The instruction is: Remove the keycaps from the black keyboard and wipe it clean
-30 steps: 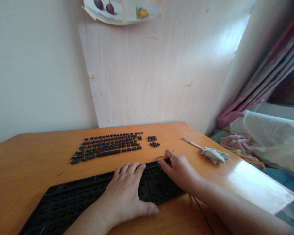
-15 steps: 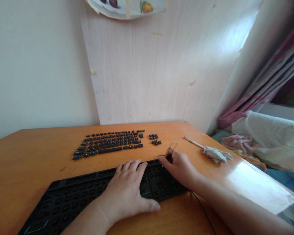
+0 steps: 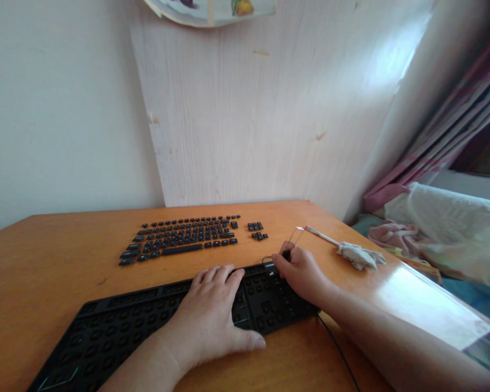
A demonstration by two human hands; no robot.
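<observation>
My left hand lies flat, fingers stretched out, on a black keyboard base whose keycaps have been taken off. My right hand is closed in a pinch on a thin wire keycap puller at the keyboard's top right corner, with a small dark keycap at its fingertips. The removed black keycaps are laid out in keyboard order on the orange wooden desk beyond the base.
A white-handled brush with a grey rag lies on the desk to the right. A black cable runs off the keyboard toward me. A pale wood board leans on the wall; bedding and curtains sit past the desk's right edge.
My right hand has drawn the wire puller up and to the right from the keyboard's top right corner. My left hand stays flat on the base. The camera has shifted slightly.
</observation>
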